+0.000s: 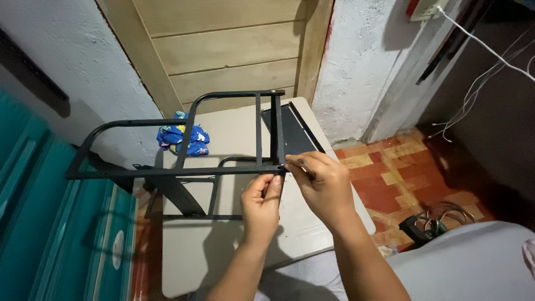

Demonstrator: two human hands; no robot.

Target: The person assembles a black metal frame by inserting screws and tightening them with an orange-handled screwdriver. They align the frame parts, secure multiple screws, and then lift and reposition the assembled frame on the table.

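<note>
Over a beige table (234,262), both hands are working a black metal frame (184,170): left hand (263,200) pinching beneath its horizontal crossbar, right hand (326,187) pressing a small fastener at the joint.

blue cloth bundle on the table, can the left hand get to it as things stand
Probably not directly. The left hand is pinching the black metal frame at its corner, and the frame's bars stand between it and the blue cloth bundle on the table. It would need to let go and reach around.
</note>
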